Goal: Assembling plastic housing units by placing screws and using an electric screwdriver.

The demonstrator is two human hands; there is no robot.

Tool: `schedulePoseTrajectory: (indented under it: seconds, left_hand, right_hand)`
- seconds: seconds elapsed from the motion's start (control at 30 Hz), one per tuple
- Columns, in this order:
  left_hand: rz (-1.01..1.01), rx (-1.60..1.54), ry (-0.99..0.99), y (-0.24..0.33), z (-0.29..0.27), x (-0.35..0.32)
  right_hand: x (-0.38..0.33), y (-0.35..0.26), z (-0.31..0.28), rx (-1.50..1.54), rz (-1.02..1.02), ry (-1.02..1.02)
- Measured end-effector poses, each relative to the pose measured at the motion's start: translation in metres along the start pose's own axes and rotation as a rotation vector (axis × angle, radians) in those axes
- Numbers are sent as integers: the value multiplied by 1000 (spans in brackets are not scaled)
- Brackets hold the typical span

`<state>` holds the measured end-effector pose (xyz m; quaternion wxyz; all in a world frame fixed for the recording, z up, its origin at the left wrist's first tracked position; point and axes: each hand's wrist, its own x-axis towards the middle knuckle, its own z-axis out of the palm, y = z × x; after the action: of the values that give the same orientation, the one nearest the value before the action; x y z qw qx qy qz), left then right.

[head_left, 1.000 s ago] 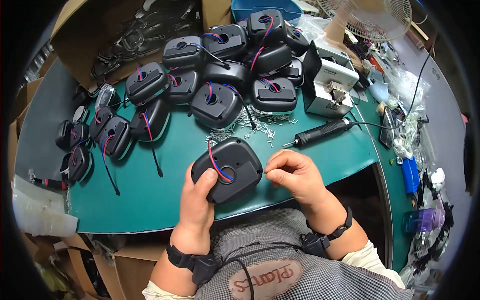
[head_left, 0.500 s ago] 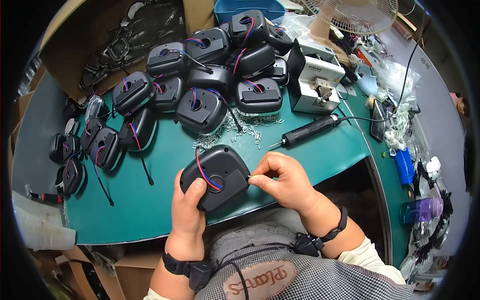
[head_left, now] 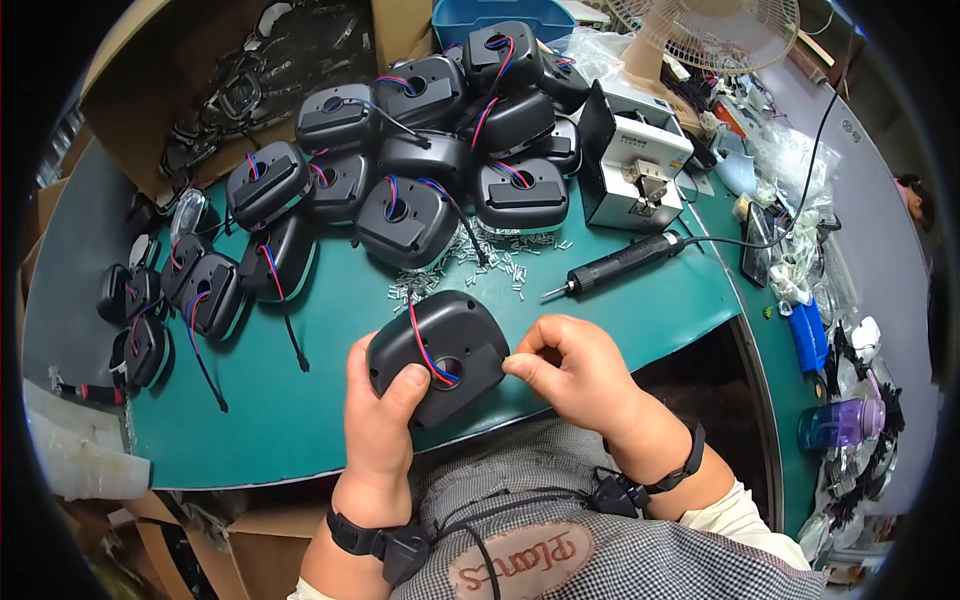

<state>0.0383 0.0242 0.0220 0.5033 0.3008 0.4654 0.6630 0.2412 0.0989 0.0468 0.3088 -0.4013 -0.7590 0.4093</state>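
My left hand (head_left: 385,410) grips a rounded black plastic housing (head_left: 470,335) by its left side, thumb on top. Red and blue wires (head_left: 423,345) come out of a round hole in the housing. At the housing's right edge, my right hand (head_left: 570,370) is closed in a pinch, its fingertips touching or almost touching the rim by a corner. Whatever is between those fingertips is too small to make out. Beyond the housing, many small silver screws (head_left: 510,270) lie scattered on the green tabletop (head_left: 260,420).
Several similar black housings (head_left: 405,225) with wires are piled at the back and left. A black electric screwdriver (head_left: 620,265) lies to the right, beside a white and black boxy device (head_left: 640,155). Further right are a purple bottle (head_left: 845,422) and clutter; a fan (head_left: 710,30) stands behind.
The housing has shifted slightly to the right and tilted a little in my left hand. My right hand has moved slightly right and down with it, still pinched at the edge.
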Motion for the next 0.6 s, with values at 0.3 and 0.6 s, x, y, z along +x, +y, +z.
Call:
schedulePoseTrajectory:
  seconds: [0.3, 0.6]
  left_hand:
    - [-137, -122, 21, -3, 3, -4]
    - [-80, -71, 121, -6, -1, 5]
  right_hand:
    - [3, 17, 5, 525, 358, -134]
    - [9, 43, -2, 371, 236, 116]
